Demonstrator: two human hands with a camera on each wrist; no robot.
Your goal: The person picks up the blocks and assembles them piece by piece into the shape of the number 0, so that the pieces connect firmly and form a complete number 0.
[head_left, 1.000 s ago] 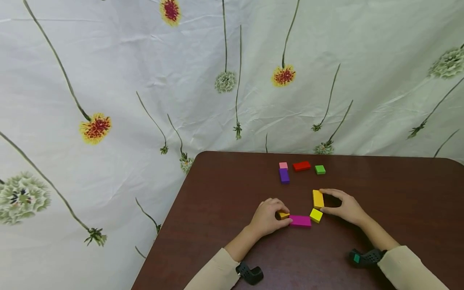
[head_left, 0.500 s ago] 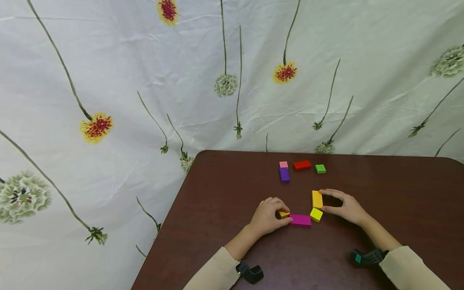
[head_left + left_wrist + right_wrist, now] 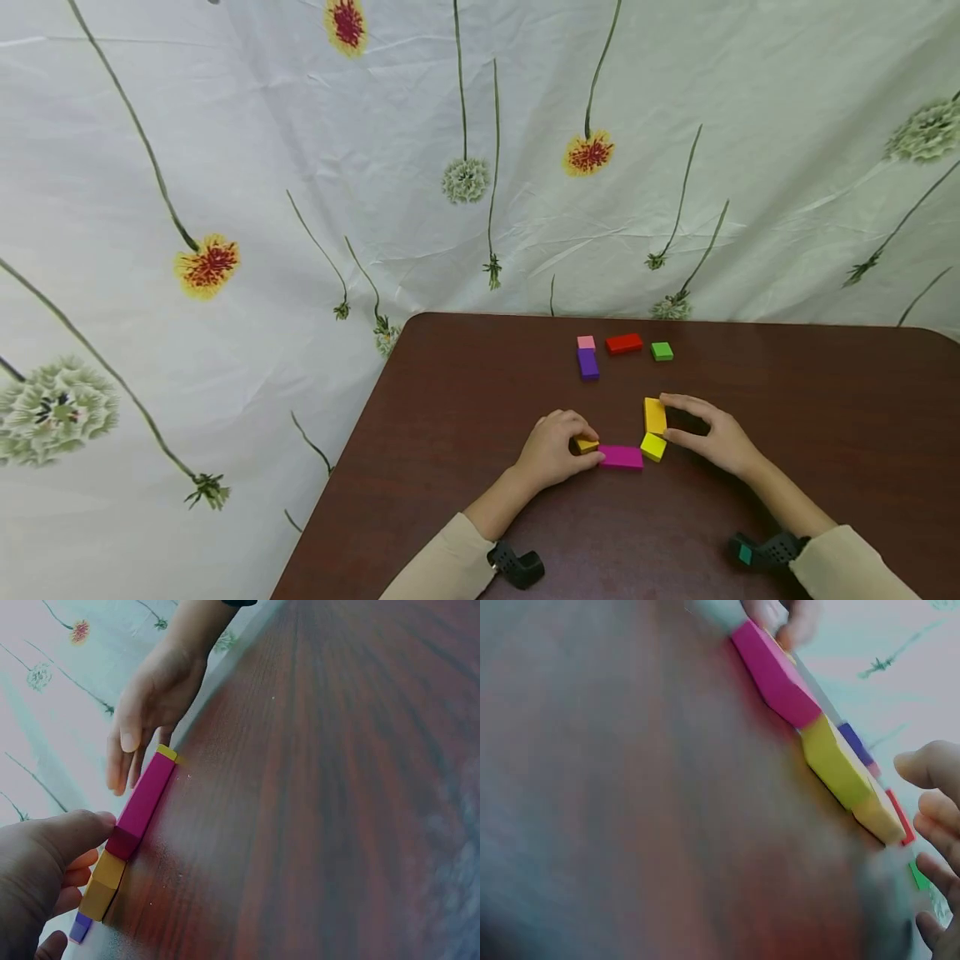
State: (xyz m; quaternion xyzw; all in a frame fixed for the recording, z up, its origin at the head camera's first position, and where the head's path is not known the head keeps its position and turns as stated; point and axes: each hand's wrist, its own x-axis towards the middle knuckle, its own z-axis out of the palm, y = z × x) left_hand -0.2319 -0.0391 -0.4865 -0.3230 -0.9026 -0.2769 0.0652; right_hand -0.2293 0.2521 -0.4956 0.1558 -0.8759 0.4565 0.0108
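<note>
My left hand (image 3: 555,448) curls its fingers behind an orange block (image 3: 587,446), with the thumb tip at the near end of a magenta block (image 3: 140,806). That orange block is partly hidden by the hand in the head view. The magenta block runs right to a yellow block (image 3: 653,447), set at a slant. Beyond the yellow one lies a yellow-orange block (image 3: 655,416), their ends meeting. At its right side is my right hand (image 3: 716,437), thumb and index spread toward its two ends. In the right wrist view, a gap shows between these loose fingers (image 3: 930,765) and the blocks.
Farther back on the brown table (image 3: 465,400) lie a pink block (image 3: 586,342) against a purple block (image 3: 588,364), a red block (image 3: 624,343) and a green block (image 3: 662,352). A flower-print cloth (image 3: 375,150) hangs behind the table's far edge.
The yellow-orange block has shifted slightly left and nearer, up against the yellow block. The right hand has moved a little with it. The left hand stays in place.
</note>
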